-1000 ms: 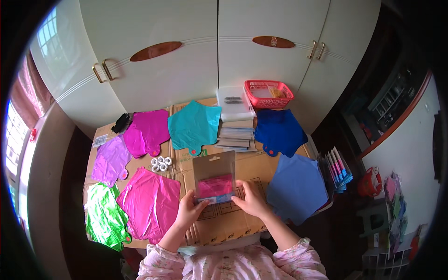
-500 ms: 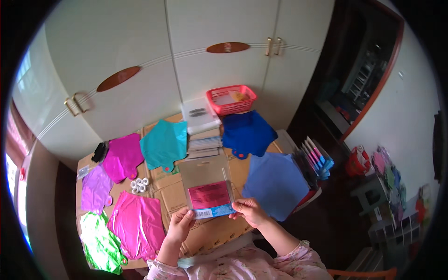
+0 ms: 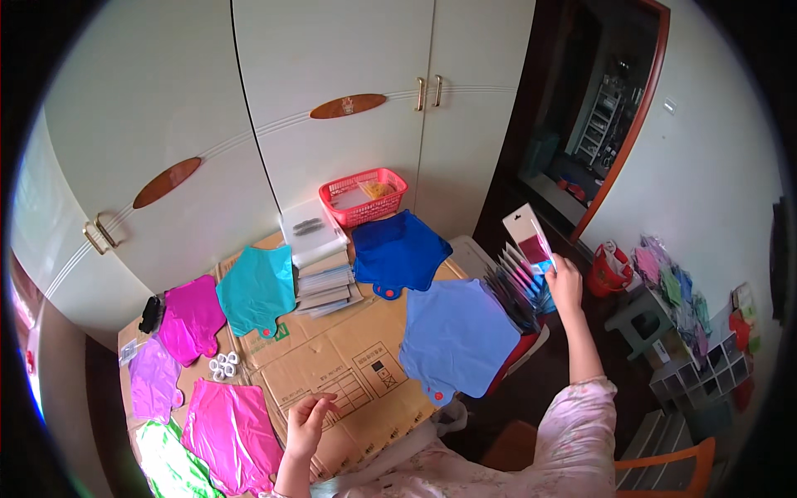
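At the right my right hand (image 3: 566, 286) grips a flat see-through package (image 3: 526, 232) by its lower end. The package has a pale top with a hanging hole, a dark pink sheet inside and a blue base. It is held tilted, above or against several similar packages (image 3: 516, 278) standing in a row; whether they touch I cannot tell. Over the near edge of the cardboard (image 3: 332, 365), my left hand (image 3: 305, 422) hovers with loosely bent fingers and nothing in it. Beside it lies a shiny pink foil sheet (image 3: 232, 436).
Flat tabbed sheets in teal (image 3: 257, 290), magenta (image 3: 193, 317), purple (image 3: 155, 382), green (image 3: 170, 461), dark blue (image 3: 400, 253) and light blue (image 3: 461, 336) surround small white rolls (image 3: 223, 365) and stacked cards (image 3: 325, 286). A red basket (image 3: 364, 199) stands behind; a stool (image 3: 643, 324) is at right.
My right hand has carried the package from the front middle to the standing row at the right. My left hand has let go of it and moved slightly left and down. The view has shifted right.
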The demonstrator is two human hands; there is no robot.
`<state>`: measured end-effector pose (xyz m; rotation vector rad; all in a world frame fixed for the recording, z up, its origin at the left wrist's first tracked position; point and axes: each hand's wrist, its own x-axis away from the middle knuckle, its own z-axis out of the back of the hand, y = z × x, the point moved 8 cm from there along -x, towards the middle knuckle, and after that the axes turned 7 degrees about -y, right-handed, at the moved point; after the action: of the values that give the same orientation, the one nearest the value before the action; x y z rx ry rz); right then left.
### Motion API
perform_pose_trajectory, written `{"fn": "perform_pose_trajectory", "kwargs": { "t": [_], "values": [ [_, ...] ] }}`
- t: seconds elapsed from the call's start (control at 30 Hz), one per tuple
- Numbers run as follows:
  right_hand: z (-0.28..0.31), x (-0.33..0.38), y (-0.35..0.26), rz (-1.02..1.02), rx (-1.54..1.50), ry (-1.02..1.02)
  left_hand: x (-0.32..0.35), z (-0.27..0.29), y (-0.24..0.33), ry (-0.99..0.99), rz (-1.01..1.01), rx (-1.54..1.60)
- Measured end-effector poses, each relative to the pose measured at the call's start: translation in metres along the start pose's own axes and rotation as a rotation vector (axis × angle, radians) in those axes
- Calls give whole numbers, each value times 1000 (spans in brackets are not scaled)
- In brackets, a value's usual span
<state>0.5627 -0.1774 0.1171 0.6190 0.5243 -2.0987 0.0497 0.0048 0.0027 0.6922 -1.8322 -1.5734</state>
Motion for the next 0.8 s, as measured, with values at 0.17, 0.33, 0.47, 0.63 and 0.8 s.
{"fn": "perform_pose_trajectory", "kwargs": {
  "t": [0.17, 0.33, 0.47, 0.63, 0.8],
  "values": [
    [-43, -1, 10, 1, 245, -250, 11, 7, -1, 54, 18, 26],
    [-115, 19, 36, -51, 329, -585, 20, 5, 9, 40, 18, 0],
    [-144, 29, 60, -115, 306, -544, 41, 15, 3, -25, 36, -105],
    [-102, 12, 37, -186, 231, -443, 92, 30, 10, -42, 44, -185],
    [-14, -6, -25, -48, -85, -154, 157, 31, 8, -178, -30, -408]
  ]
}}
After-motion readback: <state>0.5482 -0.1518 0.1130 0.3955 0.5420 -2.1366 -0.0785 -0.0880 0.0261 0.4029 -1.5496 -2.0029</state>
